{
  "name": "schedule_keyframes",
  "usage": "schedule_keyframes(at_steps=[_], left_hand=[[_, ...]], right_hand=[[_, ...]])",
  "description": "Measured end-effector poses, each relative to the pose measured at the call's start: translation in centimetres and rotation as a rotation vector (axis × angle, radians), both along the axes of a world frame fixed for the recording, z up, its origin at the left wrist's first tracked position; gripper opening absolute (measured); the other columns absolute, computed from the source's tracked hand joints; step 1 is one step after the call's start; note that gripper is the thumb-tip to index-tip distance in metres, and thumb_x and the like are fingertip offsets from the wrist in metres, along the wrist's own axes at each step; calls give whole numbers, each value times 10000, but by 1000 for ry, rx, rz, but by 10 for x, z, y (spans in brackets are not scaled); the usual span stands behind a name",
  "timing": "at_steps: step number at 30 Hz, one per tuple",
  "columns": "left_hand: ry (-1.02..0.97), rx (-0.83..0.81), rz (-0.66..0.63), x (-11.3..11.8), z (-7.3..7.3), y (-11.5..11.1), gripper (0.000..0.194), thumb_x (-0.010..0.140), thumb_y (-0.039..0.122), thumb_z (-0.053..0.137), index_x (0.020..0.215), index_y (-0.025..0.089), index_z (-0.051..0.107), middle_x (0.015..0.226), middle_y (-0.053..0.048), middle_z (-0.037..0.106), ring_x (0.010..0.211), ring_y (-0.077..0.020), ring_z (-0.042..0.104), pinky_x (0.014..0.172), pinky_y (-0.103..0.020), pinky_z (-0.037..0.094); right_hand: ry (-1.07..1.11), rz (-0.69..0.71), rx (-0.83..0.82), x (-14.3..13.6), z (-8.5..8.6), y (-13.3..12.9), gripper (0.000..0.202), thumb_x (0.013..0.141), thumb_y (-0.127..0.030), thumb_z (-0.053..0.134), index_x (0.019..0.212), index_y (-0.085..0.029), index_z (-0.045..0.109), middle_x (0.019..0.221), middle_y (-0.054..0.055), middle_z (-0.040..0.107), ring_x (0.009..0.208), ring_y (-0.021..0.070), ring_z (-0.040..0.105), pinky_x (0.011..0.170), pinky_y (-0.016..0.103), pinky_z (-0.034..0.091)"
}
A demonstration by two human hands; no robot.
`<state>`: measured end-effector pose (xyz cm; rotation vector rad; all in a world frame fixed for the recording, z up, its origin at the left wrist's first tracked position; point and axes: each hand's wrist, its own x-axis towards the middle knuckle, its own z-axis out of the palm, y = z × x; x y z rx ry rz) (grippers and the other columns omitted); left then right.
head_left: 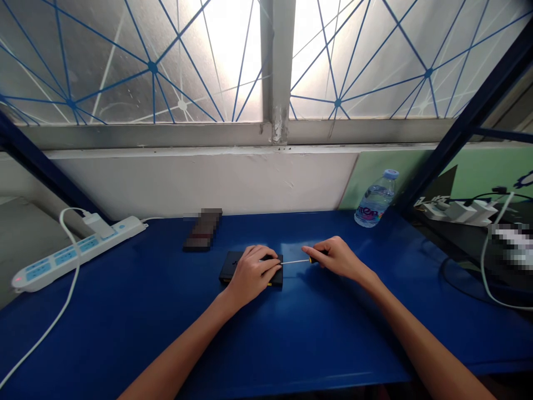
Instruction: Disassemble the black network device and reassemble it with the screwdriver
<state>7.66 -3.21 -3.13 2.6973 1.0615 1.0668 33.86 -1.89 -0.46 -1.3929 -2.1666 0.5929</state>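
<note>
A flat black box (229,266) lies on the blue table, with a small yellow patch on its near side. My left hand (253,272) rests over its right half and holds it, hiding much of the top. In my right hand (335,256) is a screwdriver (296,261), gripped by its black and yellow handle. The thin metal shaft points left, level with the tabletop, and its tip ends by my left fingertips at the box's right side. Whether the tip touches a screw cannot be made out.
A white power strip (79,254) with a plugged-in charger and cable lies at left. Behind the box is a blurred dark slab (203,230). A water bottle (376,200) stands at the back right. Blue metal posts (462,119) frame the table (291,344).
</note>
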Motion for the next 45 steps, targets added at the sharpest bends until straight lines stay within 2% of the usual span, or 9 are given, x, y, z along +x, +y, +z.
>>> schedule_keyframes(at_steps=[4,8,11,13,21,36,45], left_hand=[[29,-62,47,-1,2,-1,211,948,364,647,1046,210,754,1081,-79,723,1021,-249,652,904,-416,488],[97,-190,127,-5,5,0,594,818,594,728,1284,231,658,1256,-110,678,1166,-313,613,978,-461,466],[192,-266,107,-9,7,2,919,698,733,741,1450,258,512,1367,-132,622,1242,-361,570,1018,-502,435],[240,-293,73,-10,9,2,1016,651,762,751,1490,268,460,1390,-133,608,1251,-371,560,1022,-508,424],[263,-314,71,-8,10,1,937,714,713,745,1480,248,470,1356,-123,632,1220,-345,576,1015,-484,420],[286,-304,74,-8,9,1,907,714,708,750,1446,231,510,1380,-133,616,1246,-348,559,1027,-491,414],[286,-296,71,-8,8,1,882,725,727,725,1445,261,518,1377,-126,617,1236,-352,563,1027,-496,416]], right_hand=[[15,-8,-13,1,0,1,607,960,-583,490,565,-165,684,481,27,610,463,129,531,525,264,322],[19,-29,-30,5,0,4,609,955,-583,497,549,-169,682,486,29,621,469,133,541,528,263,332],[9,-52,-43,10,0,7,598,953,-582,499,557,-176,688,493,25,630,475,135,543,535,262,339],[-8,-74,-53,14,-2,9,584,953,-579,500,574,-181,697,504,25,640,486,139,554,545,262,344],[-87,-108,-75,16,-7,13,581,960,-569,483,582,-190,708,542,38,673,534,154,598,568,267,350],[-65,-73,-90,13,-7,12,594,963,-565,484,550,-185,680,515,27,652,507,140,566,560,254,340],[-64,-64,-86,13,-7,12,597,965,-559,482,545,-180,673,517,32,651,506,141,566,561,254,343]])
